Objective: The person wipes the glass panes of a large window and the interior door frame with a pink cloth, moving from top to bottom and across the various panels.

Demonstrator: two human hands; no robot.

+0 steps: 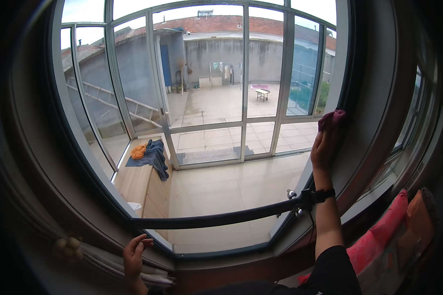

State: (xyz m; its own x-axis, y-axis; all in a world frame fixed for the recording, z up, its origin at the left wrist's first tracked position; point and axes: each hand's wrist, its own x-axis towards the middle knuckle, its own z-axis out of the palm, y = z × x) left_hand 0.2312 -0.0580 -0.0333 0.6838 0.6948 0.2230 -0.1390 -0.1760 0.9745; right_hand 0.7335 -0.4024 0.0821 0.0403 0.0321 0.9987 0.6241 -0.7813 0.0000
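My right hand (325, 142) is raised at the right side of the dark door frame (349, 84), its fingers closed on a bunched maroon cloth (332, 118) pressed to the frame. A black band with a small device circles the right wrist, beside a round metal door knob (291, 194). Low at the left, my left hand (136, 254) holds nothing; its fingers are slightly curled and apart near the lower left corner of the frame. A dark crossbar (214, 220) spans the frame between the two arms.
Beyond the frame, a wooden cabinet (133, 180) bears a dark blue garment (153, 156) and an orange cloth (138, 151). Glazed metal-framed panels look onto a paved yard with a small table (262, 92). A gathered curtain (92, 258) hangs at lower left; a red plastic-like item (380, 232) lies at right.
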